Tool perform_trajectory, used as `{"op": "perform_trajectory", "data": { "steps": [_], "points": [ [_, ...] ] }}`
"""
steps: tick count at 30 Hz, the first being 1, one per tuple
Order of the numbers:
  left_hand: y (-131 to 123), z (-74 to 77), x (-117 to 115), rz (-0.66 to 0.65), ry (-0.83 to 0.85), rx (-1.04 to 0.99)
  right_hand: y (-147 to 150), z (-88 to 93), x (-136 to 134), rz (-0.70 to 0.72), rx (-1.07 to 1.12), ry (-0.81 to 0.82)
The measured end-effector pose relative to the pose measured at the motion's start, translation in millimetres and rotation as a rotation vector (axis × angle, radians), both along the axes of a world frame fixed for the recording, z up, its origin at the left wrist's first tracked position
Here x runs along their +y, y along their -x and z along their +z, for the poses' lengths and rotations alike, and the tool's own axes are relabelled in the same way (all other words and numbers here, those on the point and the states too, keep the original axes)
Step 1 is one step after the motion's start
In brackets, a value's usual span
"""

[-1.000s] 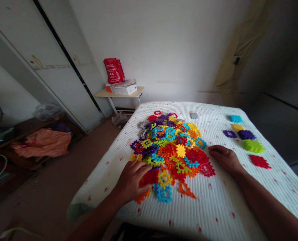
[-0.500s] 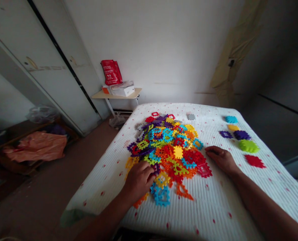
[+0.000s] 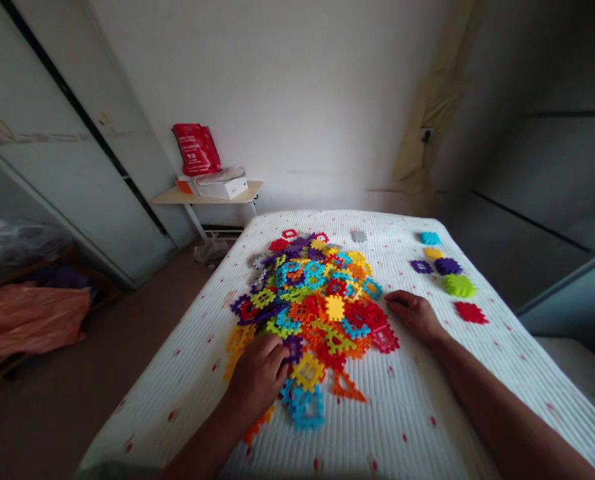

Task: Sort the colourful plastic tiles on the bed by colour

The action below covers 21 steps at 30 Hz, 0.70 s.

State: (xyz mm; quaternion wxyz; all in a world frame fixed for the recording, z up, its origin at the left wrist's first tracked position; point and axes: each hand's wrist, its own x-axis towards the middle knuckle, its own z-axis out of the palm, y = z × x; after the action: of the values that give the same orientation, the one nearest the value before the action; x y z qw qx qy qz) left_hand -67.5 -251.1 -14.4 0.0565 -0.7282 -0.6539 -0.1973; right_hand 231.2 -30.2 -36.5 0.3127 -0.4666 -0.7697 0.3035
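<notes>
Slid slightly nearer: left hand [image 3: 260, 377], curled over the near-left edge of the tile pile [image 3: 317, 293] on the bed [image 3: 402, 413]; grip on any piece impossible to tell. Flat, open, empty against its right edge: right hand [image 3: 412, 313].

One tile pile [image 3: 317, 300], six separate clusters [image 3: 458, 285], two hands [image 3: 260, 375]

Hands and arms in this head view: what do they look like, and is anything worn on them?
The left hand and right hand are bare: no gloves, and no rings or watch that I can make out. Both forearms are uncovered to the picture's edge; no sleeve shows.
</notes>
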Motion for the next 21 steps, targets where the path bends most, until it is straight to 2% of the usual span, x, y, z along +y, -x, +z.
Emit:
{"op": "perform_trajectory", "data": {
  "steps": [5,9,12,15,18,21],
  "points": [
    [6.4,-5.2,4.2,-0.073,-0.153,-0.019,1.4,-0.4,0.1,0.02,-0.002,0.0],
    [9.8,6.2,11.7,-0.105,-0.249,-0.188,1.8,-2.1,1.5,0.025,0.028,0.019],
    [3.8,23.0,21.4,-0.029,-0.224,-0.452,2.4,-1.8,1.3,0.023,0.05,0.017],
    [-8.4,36.9,38.8,0.128,-0.044,-0.839,2.8,-1.8,1.0,0.008,0.064,-0.005],
    [-23.0,41.8,64.2,0.192,0.128,-1.203,2.7,-2.5,0.9,-0.006,0.059,-0.034],
    [-37.5,39.6,90.5,0.161,0.156,-1.433,3.8,0.5,-1.5,-0.018,0.083,-0.088]
  ]
}}
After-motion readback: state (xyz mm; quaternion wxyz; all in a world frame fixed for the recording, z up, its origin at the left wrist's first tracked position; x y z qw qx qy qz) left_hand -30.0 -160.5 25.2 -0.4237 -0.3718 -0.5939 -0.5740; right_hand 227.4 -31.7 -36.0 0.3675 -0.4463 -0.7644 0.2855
